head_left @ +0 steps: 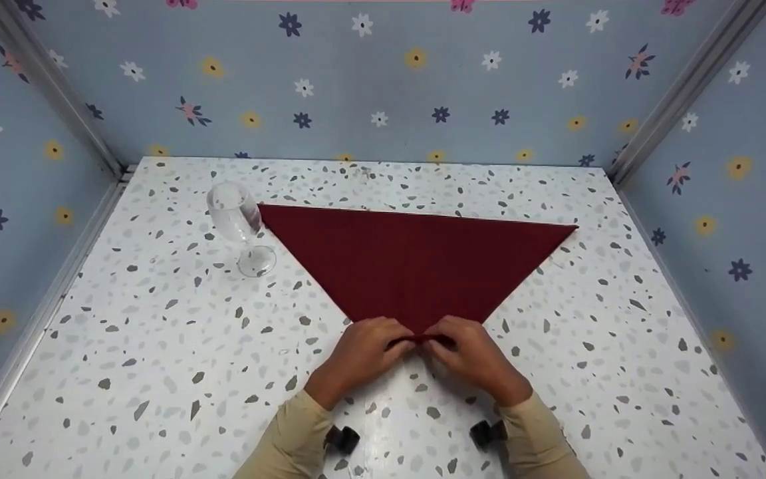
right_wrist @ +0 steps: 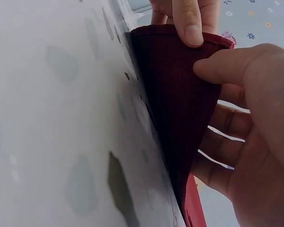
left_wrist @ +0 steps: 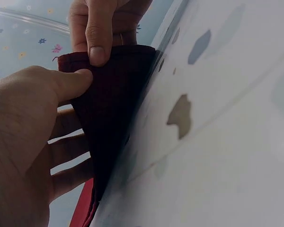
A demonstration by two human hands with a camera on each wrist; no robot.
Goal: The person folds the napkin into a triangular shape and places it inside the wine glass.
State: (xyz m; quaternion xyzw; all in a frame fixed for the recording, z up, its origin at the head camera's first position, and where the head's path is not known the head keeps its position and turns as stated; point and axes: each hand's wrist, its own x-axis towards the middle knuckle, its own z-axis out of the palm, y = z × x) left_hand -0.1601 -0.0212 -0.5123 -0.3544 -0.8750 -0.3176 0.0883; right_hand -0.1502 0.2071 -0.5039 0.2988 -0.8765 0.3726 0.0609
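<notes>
A dark red cloth napkin [head_left: 416, 266], folded to a triangle, lies on the table with its long edge at the back and its point towards the person. At that near point the left hand [head_left: 370, 349] pinches the cloth between thumb and fingers. Close beside it, the right hand [head_left: 469, 352] pinches the same corner. Both wrist views show the corner lifted off the table, thumbs on the near face of the cloth [left_wrist: 109, 90] and fingers behind it. In the right wrist view the raised cloth [right_wrist: 175, 75] slopes down to the table.
A clear stemmed glass [head_left: 233, 213] stands at the back left, close to the napkin's left corner. The speckled white table [head_left: 157, 319] is bounded by flower-patterned panels [head_left: 383, 80] at the back and both sides.
</notes>
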